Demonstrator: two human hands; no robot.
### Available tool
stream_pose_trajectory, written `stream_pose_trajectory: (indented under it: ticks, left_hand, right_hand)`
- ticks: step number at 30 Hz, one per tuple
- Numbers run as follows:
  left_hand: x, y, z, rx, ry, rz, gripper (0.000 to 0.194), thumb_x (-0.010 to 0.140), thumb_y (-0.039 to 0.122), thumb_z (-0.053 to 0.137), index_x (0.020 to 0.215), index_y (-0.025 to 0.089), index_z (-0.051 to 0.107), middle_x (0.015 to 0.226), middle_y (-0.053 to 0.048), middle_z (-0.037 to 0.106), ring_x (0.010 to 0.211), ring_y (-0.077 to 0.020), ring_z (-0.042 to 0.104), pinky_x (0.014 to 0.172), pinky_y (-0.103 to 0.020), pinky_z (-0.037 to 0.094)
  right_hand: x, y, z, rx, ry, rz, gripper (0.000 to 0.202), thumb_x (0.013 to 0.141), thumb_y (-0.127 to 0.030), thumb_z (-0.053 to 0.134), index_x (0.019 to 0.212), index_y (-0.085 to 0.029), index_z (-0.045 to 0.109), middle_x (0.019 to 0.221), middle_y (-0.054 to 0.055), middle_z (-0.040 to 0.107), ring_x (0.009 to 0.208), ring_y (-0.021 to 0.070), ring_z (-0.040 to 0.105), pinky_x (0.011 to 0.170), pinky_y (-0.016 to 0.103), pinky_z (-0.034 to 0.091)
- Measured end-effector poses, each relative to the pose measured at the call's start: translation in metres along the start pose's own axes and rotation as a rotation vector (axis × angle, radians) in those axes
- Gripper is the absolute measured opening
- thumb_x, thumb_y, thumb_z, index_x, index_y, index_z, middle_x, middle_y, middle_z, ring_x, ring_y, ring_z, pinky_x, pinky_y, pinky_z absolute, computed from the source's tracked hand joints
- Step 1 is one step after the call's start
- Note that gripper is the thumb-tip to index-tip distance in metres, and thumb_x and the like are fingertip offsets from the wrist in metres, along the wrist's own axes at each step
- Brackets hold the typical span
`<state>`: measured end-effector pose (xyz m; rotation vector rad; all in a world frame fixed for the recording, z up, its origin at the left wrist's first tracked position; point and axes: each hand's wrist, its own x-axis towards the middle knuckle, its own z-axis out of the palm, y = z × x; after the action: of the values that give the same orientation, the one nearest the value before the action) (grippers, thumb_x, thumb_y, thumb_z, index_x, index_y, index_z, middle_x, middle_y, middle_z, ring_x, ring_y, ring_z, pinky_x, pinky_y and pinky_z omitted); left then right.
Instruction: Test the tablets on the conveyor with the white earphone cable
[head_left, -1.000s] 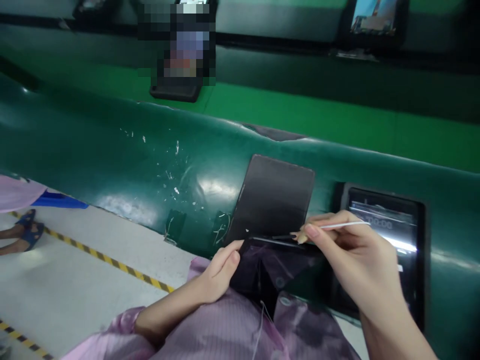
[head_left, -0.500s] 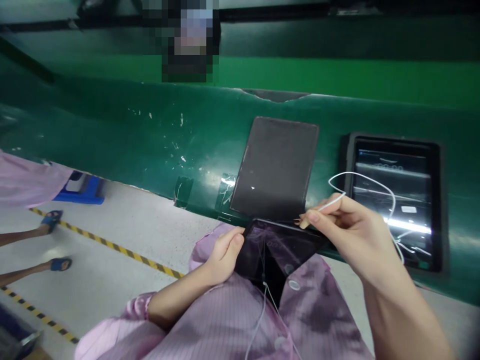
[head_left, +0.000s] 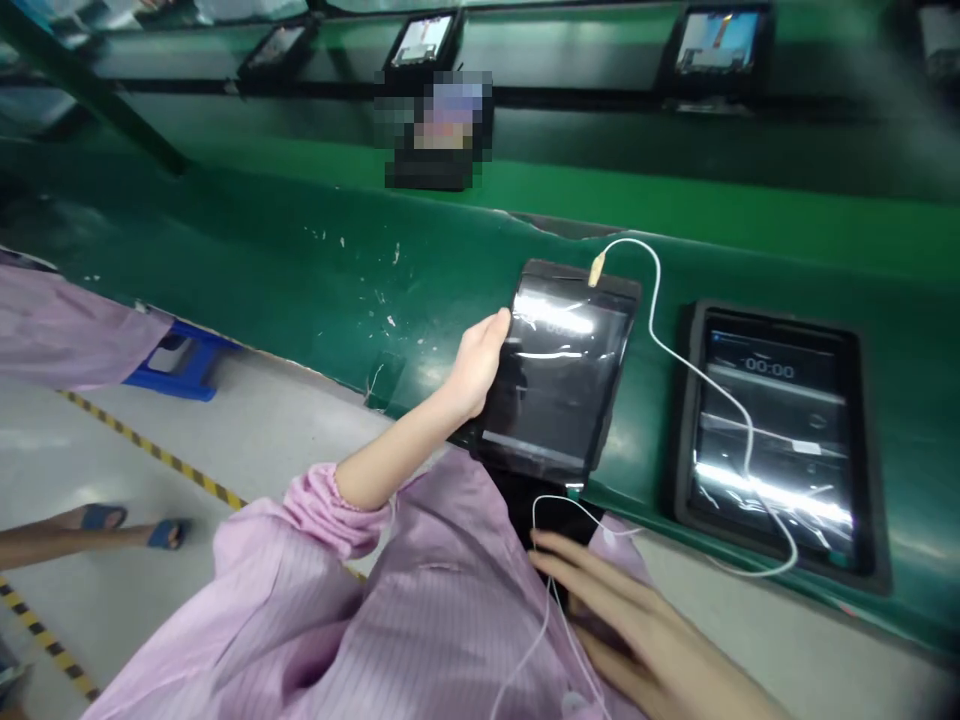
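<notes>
My left hand (head_left: 480, 368) grips the left edge of a black tablet (head_left: 559, 400), its thumb along the side. The tablet lies screen up over a dark pad at the bench's near edge. A white cable (head_left: 656, 325) with a beige plug (head_left: 596, 270) meets the tablet's top edge; whether it is plugged in, I cannot tell. Low in front of my body, my right hand (head_left: 622, 610) has its fingers stretched out, slightly blurred. Its fingertips are beside the thin white cords hanging down my pink striped garment.
Another tablet in a thick dark frame (head_left: 877, 480) lies at the right, showing 00:00, with the cable across it. Several lit devices stand at the back of the green bench (head_left: 300, 290). At left are a blue stool (head_left: 187, 362) and a person's feet in blue slippers.
The tablet has moved up from my lap onto the pad, with my left hand still on it. My right hand has let go of the beige plug and dropped toward my body.
</notes>
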<state>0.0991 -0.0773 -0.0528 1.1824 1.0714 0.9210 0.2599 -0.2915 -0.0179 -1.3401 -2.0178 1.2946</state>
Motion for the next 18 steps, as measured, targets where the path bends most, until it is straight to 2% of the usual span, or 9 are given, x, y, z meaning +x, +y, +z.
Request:
stream_pose_trajectory:
  ticks: [1, 3, 5, 7, 9, 11, 13, 15, 18]
  left_hand:
    - [0.009, -0.001, 0.003, 0.019, -0.010, -0.006, 0.045, 0.098, 0.053, 0.042, 0.091, 0.014, 0.064, 0.091, -0.009, 0.071, 0.095, -0.0238, 0.067, 0.090, -0.036, 0.050]
    - [0.021, 0.000, 0.008, 0.078, -0.021, -0.010, 0.045, 0.099, 0.051, 0.042, 0.094, 0.013, 0.066, 0.098, -0.013, 0.072, 0.104, -0.0272, 0.065, 0.096, -0.040, 0.048]
    - [0.024, 0.005, 0.008, 0.151, -0.020, 0.006, 0.040, 0.097, 0.049, 0.049, 0.102, 0.014, 0.066, 0.111, -0.014, 0.070, 0.118, -0.0305, 0.058, 0.106, -0.044, 0.039]
    - [0.018, 0.012, 0.001, 0.340, -0.033, 0.082, 0.040, 0.093, 0.047, 0.056, 0.116, 0.014, 0.063, 0.128, -0.015, 0.064, 0.130, -0.0325, 0.048, 0.115, -0.047, 0.028]
    - [0.010, 0.016, -0.010, 0.580, -0.070, 0.174, 0.053, 0.092, 0.046, 0.057, 0.134, 0.014, 0.052, 0.140, -0.015, 0.056, 0.136, -0.0328, 0.041, 0.117, -0.050, 0.024]
    - [0.002, 0.014, -0.021, 0.732, -0.150, 0.219, 0.070, 0.091, 0.048, 0.056, 0.148, 0.015, 0.034, 0.150, -0.017, 0.045, 0.141, -0.0333, 0.037, 0.117, -0.052, 0.025]
    - [-0.003, 0.008, -0.029, 0.746, -0.267, 0.198, 0.084, 0.087, 0.048, 0.061, 0.154, 0.018, 0.020, 0.160, -0.017, 0.032, 0.148, -0.0340, 0.028, 0.120, -0.054, 0.019]
    - [-0.006, 0.000, -0.032, 0.750, -0.366, 0.177, 0.091, 0.085, 0.044, 0.064, 0.156, 0.022, 0.011, 0.165, -0.014, 0.020, 0.153, -0.0334, 0.016, 0.122, -0.056, 0.007]
    - [-0.008, -0.007, -0.031, 0.747, -0.390, 0.162, 0.091, 0.086, 0.038, 0.063, 0.156, 0.027, 0.006, 0.167, -0.010, 0.016, 0.154, -0.0308, 0.011, 0.122, -0.058, -0.005]
  right_hand:
    - [0.004, 0.004, 0.006, 0.083, -0.077, 0.032, 0.040, 0.094, -0.025, 0.060, 0.132, -0.037, 0.062, 0.124, 0.002, 0.069, 0.105, 0.0205, 0.070, 0.085, 0.027, 0.060]
    - [0.012, 0.014, 0.015, 0.223, -0.127, 0.072, 0.027, 0.097, -0.024, 0.055, 0.117, -0.033, 0.071, 0.108, 0.001, 0.073, 0.094, 0.0173, 0.072, 0.082, 0.025, 0.060]
    - [0.016, 0.026, 0.019, 0.270, -0.067, 0.091, 0.023, 0.100, -0.026, 0.052, 0.107, -0.029, 0.074, 0.101, 0.002, 0.073, 0.088, 0.0163, 0.072, 0.078, 0.024, 0.059]
    - [0.014, 0.039, 0.021, 0.247, 0.048, 0.110, 0.024, 0.100, -0.030, 0.050, 0.103, -0.026, 0.074, 0.101, 0.005, 0.073, 0.090, 0.0174, 0.072, 0.079, 0.024, 0.059]
    - [0.009, 0.049, 0.022, 0.211, 0.141, 0.116, 0.024, 0.100, -0.030, 0.050, 0.101, -0.024, 0.073, 0.101, 0.006, 0.074, 0.093, 0.0182, 0.073, 0.081, 0.024, 0.059]
    - [0.006, 0.055, 0.023, 0.192, 0.188, 0.105, 0.023, 0.100, -0.029, 0.050, 0.100, -0.025, 0.072, 0.099, 0.005, 0.075, 0.093, 0.0183, 0.073, 0.080, 0.023, 0.059]
    - [0.005, 0.057, 0.023, 0.204, 0.207, 0.116, 0.023, 0.100, -0.030, 0.049, 0.102, -0.026, 0.072, 0.099, 0.005, 0.075, 0.092, 0.0188, 0.073, 0.079, 0.023, 0.060]
    - [0.006, 0.056, 0.021, 0.240, 0.220, 0.147, 0.024, 0.100, -0.030, 0.047, 0.106, -0.028, 0.070, 0.096, 0.004, 0.075, 0.087, 0.0180, 0.074, 0.076, 0.022, 0.060]
    - [0.009, 0.049, 0.015, 0.302, 0.203, 0.152, 0.023, 0.101, -0.030, 0.047, 0.110, -0.031, 0.068, 0.088, -0.001, 0.075, 0.076, 0.0142, 0.074, 0.069, 0.017, 0.059]
